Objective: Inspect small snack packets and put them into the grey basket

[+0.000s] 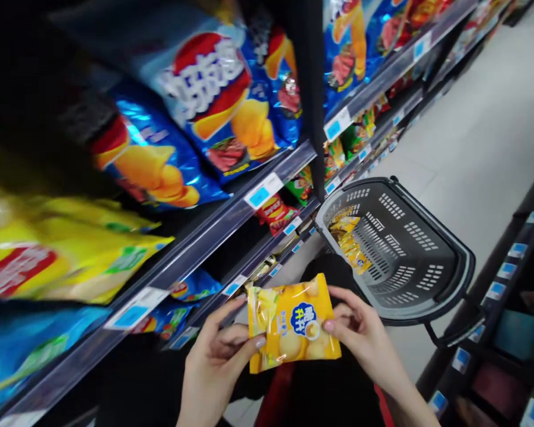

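Observation:
A small yellow snack packet [291,323] is held in front of me with both hands. My left hand [216,356] grips its left edge, thumb on the front. My right hand [360,332] pinches its right edge with the fingers curled. Just beyond the packet hangs a dark grey shopping basket [409,261], tilted towards me, with a yellow packet [349,237] lying inside against its left wall.
Store shelves [231,219] run along my left, stacked with blue crisp bags [218,95] and yellow bags [62,255], with blue price tags on the rails. Another dark shelf unit [507,308] stands at right. The pale aisle floor [480,130] stretches ahead.

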Available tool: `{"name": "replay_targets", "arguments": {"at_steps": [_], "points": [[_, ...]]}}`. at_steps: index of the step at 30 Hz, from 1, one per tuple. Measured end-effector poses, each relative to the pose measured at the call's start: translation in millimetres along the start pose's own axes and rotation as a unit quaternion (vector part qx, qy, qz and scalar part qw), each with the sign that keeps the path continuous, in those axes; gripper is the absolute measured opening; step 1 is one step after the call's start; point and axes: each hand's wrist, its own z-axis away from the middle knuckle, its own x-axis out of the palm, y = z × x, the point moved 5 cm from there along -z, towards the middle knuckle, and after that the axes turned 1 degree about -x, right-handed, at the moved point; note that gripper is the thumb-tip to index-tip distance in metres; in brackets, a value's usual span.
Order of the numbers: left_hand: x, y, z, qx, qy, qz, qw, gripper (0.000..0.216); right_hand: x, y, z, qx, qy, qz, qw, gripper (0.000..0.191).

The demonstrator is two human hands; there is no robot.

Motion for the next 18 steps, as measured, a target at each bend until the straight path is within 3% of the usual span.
{"name": "replay_targets", "arguments": {"at_steps": [2, 5, 8, 10, 12, 15, 18], "points": [[35.9, 7.2, -26.9, -0.017, -0.023, -0.005, 1.0, 0.046, -27.3, -2.3, -16.6, 0.006, 0.044, 0.0, 0.999, 0.027], [102.1, 5.5, -74.6, -0.051, -0.08, 0.039, 0.995, 0.035, -83.4, -9.6, -37.9, -0.039, 0.168, 0.069, 0.983, 0.026], [170.3, -13.4, -120.9, -0.079, -0.188, 0.071, 0.976, 0.054, -149.5, -10.4, -62.6, -0.092, 0.267, 0.157, 0.947, 0.022], [199.6, -37.9, -146.4, -0.063, -0.233, 0.047, 0.969, 0.052, -196.6, 2.0, -87.0, -0.096, 0.296, 0.196, 0.93, 0.021], [208.7, -77.0, -168.5, -0.045, -0.218, -0.039, 0.974, 0.037, -239.5, 31.0, -119.0, -0.057, 0.282, 0.231, 0.929, 0.023], [196.5, -153.7, -199.3, -0.058, -0.17, -0.228, 0.957, 0.019, -289.9, 101.0, -164.5, 0.032, 0.306, 0.224, 0.925, 0.024], [175.0, -221.2, -239.1, -0.092, -0.118, -0.325, 0.934, 0.021, -308.5, 183.9, -196.1, 0.097, 0.345, 0.186, 0.915, 0.027]]}}
